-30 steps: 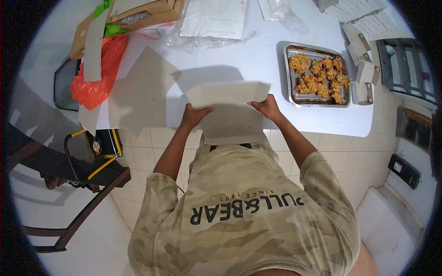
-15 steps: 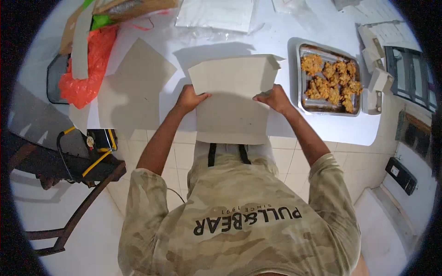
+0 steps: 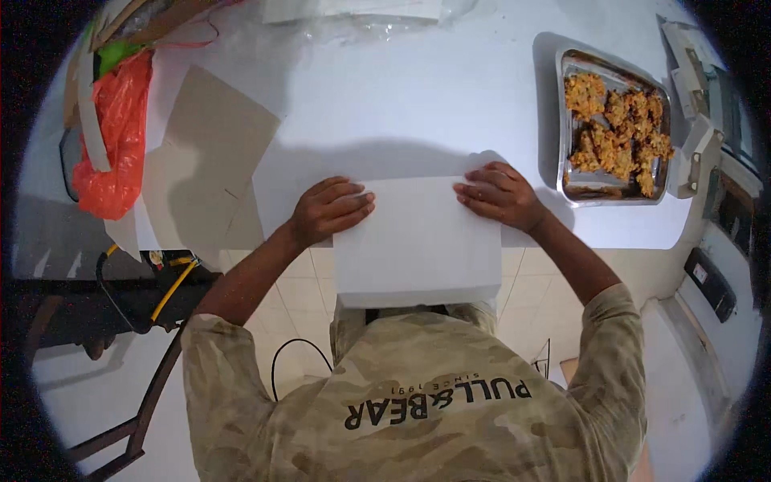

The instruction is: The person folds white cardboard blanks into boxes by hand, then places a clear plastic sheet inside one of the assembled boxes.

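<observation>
A white cardboard box [image 3: 418, 241], with its plain white face up, overhangs the near edge of the table just in front of my body. At its far left corner, my left hand [image 3: 331, 210] is closed, fingers bent over the top. My right hand [image 3: 499, 197] grips the far right corner in much the same way. Both thumbs are mostly hidden, as is the underside of the box.
To the right stands a metal tray [image 3: 564, 136] of fried golden-brown food pieces [image 3: 618, 132]. Flat grey-brown cardboard sheets [image 3: 205, 153] lie at left, beside a red plastic bag [image 3: 120, 136]. Small cardboard boxes [image 3: 700, 153] line the right edge. Clear plastic [image 3: 361, 30] lies at the back.
The cardboard showed its grey-brown inner face with raised flaps; now a white face is up. My hands have shifted from its sides to its far corners. The view has shifted too.
</observation>
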Action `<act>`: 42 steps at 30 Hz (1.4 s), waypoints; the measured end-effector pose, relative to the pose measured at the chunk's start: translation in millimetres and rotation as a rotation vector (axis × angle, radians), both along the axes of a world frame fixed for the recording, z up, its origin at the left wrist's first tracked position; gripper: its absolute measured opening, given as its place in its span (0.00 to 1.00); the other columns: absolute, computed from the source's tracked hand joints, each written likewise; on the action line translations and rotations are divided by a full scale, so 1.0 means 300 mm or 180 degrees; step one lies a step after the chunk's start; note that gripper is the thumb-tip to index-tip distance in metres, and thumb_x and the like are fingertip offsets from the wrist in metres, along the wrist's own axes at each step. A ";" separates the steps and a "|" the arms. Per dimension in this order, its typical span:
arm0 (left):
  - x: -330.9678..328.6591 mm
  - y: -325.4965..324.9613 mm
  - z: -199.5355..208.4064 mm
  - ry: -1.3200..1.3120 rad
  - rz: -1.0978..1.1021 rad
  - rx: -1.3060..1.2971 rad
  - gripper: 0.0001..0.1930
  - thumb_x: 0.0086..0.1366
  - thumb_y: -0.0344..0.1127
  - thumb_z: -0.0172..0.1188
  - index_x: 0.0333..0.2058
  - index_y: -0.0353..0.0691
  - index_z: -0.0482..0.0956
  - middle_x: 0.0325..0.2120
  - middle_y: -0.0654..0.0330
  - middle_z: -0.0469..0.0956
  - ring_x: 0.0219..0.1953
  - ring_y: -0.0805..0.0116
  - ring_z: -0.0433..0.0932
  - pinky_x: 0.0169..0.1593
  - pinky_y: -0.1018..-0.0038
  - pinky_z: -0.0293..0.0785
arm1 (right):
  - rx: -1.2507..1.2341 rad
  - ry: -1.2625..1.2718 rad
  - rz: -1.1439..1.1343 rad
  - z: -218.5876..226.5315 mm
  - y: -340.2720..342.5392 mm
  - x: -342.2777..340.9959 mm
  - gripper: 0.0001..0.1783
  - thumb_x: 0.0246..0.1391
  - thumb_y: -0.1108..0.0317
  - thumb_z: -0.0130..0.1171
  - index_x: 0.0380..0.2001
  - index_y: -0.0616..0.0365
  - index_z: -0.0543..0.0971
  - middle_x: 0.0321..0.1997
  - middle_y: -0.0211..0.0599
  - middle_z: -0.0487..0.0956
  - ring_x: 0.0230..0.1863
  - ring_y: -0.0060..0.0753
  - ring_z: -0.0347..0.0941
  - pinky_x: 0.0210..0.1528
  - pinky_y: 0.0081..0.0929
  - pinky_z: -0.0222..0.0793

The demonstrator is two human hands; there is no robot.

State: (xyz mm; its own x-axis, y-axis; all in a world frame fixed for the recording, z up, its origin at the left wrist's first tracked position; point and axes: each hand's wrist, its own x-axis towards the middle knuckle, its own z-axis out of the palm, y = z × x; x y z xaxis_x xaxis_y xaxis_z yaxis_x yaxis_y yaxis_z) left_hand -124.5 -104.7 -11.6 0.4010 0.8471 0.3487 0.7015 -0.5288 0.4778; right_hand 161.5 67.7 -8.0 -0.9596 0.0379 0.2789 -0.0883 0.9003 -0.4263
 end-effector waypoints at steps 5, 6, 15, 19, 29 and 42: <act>-0.017 0.003 0.021 0.0141 -0.0086 -0.0322 0.10 0.47 0.32 0.58 0.32 0.45 0.76 0.38 0.66 0.74 0.43 0.66 0.72 0.48 0.67 0.68 | -0.0253 -0.0754 -0.0037 0.069 -0.012 0.003 0.24 0.37 0.63 0.56 0.43 0.53 0.71 0.50 0.31 0.69 0.51 0.35 0.65 0.55 0.41 0.57; -0.006 -0.010 0.039 0.0046 -0.0025 -0.0628 0.14 0.47 0.35 0.57 0.36 0.43 0.75 0.40 0.62 0.73 0.46 0.61 0.69 0.50 0.61 0.64 | -0.0266 -0.0817 -0.0083 0.072 -0.017 0.006 0.26 0.37 0.61 0.56 0.44 0.53 0.70 0.51 0.31 0.68 0.52 0.35 0.63 0.57 0.43 0.54; 0.008 -0.060 0.013 0.0652 -0.0163 -0.0979 0.25 0.47 0.42 0.56 0.46 0.43 0.68 0.52 0.59 0.62 0.56 0.59 0.59 0.56 0.45 0.47 | 0.0316 -0.0983 0.0175 0.072 -0.099 0.011 0.32 0.40 0.59 0.51 0.53 0.43 0.61 0.60 0.25 0.57 0.59 0.33 0.53 0.60 0.46 0.45; 0.015 -0.038 0.028 0.1030 -0.0451 -0.0839 0.30 0.45 0.45 0.57 0.50 0.47 0.65 0.54 0.63 0.59 0.57 0.60 0.56 0.56 0.43 0.43 | -0.0198 -0.1431 0.0287 0.066 -0.106 0.015 0.33 0.41 0.58 0.50 0.55 0.41 0.58 0.62 0.23 0.52 0.63 0.32 0.47 0.61 0.45 0.40; 0.030 -0.007 -0.037 0.0472 0.0488 -0.1577 0.13 0.54 0.48 0.53 0.39 0.64 0.75 0.56 0.68 0.58 0.60 0.63 0.48 0.57 0.58 0.13 | -0.2036 -0.1244 -0.0040 -0.020 -0.069 0.030 0.21 0.47 0.58 0.52 0.47 0.45 0.69 0.53 0.26 0.68 0.61 0.28 0.52 0.62 0.37 0.28; 0.078 -0.016 -0.024 -0.0441 0.2744 -0.1526 0.40 0.44 0.51 0.64 0.52 0.39 0.58 0.51 0.50 0.58 0.58 0.54 0.46 0.56 0.51 0.32 | -0.3496 -0.0667 -0.3105 0.035 -0.194 -0.061 0.23 0.40 0.66 0.63 0.41 0.62 0.71 0.36 0.40 0.76 0.36 0.27 0.73 0.39 0.26 0.69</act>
